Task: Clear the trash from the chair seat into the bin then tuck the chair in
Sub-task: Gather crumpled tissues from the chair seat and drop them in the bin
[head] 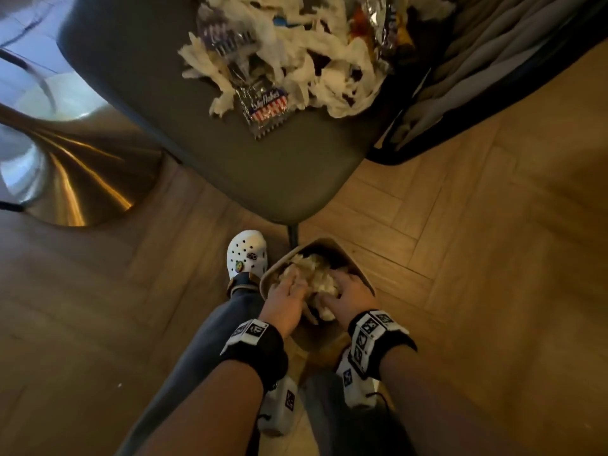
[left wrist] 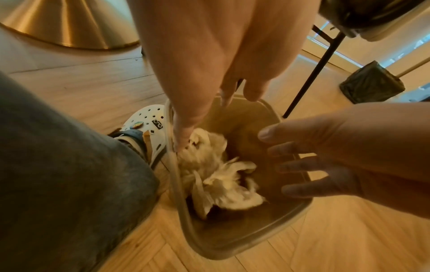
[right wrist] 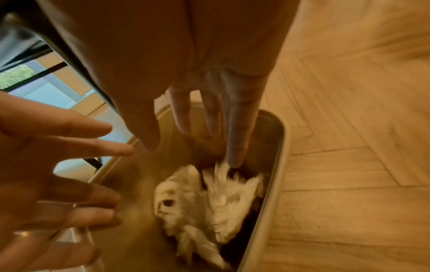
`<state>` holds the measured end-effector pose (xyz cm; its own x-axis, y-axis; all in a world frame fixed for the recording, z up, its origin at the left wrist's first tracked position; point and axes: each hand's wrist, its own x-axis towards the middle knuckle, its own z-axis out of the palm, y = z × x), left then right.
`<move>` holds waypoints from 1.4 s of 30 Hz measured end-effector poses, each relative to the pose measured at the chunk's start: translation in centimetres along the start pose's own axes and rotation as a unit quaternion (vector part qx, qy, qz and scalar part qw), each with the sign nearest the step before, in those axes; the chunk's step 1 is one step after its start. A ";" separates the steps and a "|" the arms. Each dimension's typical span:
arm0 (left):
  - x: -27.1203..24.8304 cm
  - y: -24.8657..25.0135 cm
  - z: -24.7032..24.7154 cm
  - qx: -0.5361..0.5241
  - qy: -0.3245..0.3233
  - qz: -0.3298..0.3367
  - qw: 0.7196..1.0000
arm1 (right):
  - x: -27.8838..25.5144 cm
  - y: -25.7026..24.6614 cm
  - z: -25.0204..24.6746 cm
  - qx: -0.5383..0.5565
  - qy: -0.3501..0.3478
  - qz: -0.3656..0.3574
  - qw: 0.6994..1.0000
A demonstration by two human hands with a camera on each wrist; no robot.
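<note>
A small beige bin [head: 363,277] stands on the floor between my feet, with crumpled white tissue [left wrist: 223,176] lying inside it. Both my hands hover over its mouth with fingers spread. My left hand [head: 287,296] holds nothing, its fingertips just above the tissue [right wrist: 209,206]. My right hand [head: 345,292] is also empty and sits over the bin's right side. The dark grey chair seat [head: 210,133] is ahead, still piled with shredded tissue [head: 316,70] and snack wrappers [head: 267,108].
A brass cone-shaped table base [head: 75,182] stands at left. A dark bag [head: 493,77] lies right of the chair. A chair leg [left wrist: 311,73] rises behind the bin [left wrist: 232,244]. My white clog [head: 246,255] is beside the bin's left edge. Herringbone wood floor surrounds everything.
</note>
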<state>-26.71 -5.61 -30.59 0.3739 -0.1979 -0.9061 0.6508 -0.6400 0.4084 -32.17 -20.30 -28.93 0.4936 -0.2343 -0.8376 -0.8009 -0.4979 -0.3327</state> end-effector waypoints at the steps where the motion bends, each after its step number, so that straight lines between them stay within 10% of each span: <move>1: -0.6 0.1 -0.3 0.009 0.005 0.012 1.000 | -0.4 0.0 -0.2 -0.005 0.026 -0.002 1.000; 8: -10.2 8.0 -5.2 0.019 0.090 0.163 0.982 | -6.5 -5.8 -7.7 0.114 0.073 -0.062 0.989; 14: -12.7 19.6 -12.6 0.115 0.230 0.345 0.903 | -6.5 -17.0 -17.6 0.104 0.279 -0.128 0.946; 22: -5.7 29.3 -19.3 0.398 0.213 0.219 0.865 | -1.0 -23.3 -21.9 -0.021 0.251 -0.066 0.966; 36: -6.2 31.8 -23.3 0.266 0.267 0.397 0.837 | -1.8 -31.4 -25.3 -0.005 0.327 -0.172 0.929; 42: -3.0 37.0 -22.8 0.267 0.175 0.248 0.915 | 3.9 -34.9 -24.0 -0.138 0.173 -0.133 0.966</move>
<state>11.31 -11.81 -10.21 0.7843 -0.3725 -0.4960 -0.0368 -0.8261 0.5623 5.84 -23.88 -10.19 0.7915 -0.3097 -0.5269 -0.5333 -0.7711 -0.3478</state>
